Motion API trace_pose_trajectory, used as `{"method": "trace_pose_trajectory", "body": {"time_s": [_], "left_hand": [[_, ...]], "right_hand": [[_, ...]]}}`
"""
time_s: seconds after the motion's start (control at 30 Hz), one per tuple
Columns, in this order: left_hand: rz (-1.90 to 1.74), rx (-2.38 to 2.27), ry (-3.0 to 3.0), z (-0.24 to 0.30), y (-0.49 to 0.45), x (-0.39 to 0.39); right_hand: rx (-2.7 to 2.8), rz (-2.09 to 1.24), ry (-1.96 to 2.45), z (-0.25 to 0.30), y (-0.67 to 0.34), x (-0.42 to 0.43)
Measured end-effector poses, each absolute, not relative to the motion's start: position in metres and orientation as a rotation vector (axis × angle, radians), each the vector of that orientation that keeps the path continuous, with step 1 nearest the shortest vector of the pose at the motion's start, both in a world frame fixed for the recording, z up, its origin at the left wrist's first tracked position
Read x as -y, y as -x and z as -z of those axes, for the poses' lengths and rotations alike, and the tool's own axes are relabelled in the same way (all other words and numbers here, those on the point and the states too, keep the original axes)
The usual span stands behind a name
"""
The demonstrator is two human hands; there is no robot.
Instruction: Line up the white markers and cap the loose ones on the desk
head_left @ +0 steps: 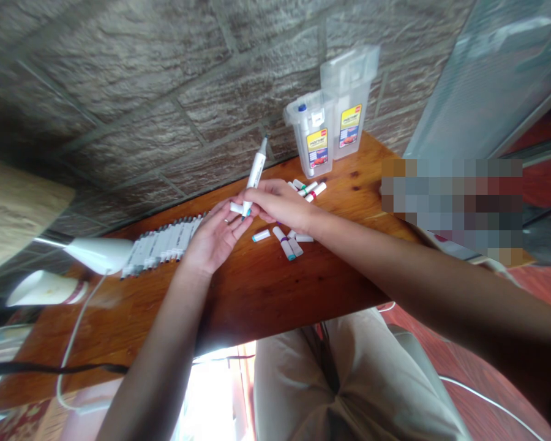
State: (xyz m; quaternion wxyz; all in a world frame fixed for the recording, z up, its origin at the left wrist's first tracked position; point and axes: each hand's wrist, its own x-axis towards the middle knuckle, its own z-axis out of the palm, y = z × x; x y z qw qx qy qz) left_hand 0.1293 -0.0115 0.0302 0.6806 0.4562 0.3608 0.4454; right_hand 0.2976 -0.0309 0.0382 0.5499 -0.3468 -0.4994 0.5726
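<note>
The right hand [280,199] grips a white marker [256,171]. Just beside the marker, the left hand [211,239] holds a white cap [236,208].

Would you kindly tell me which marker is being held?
The marker in the right hand, grey tip toward the wall; the others lie on the table or stand in a container.
</note>
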Motion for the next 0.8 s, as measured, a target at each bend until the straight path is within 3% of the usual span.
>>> {"method": "trace_pose_trajectory", "body": {"time_s": [0.8], "left_hand": [[-1.003,-0.724,-0.962,-0.0302,-0.1294,0.0105]], "right_hand": [[1.290,-1.311,0.819,-0.0316,-0.2971,0.0294]]}}
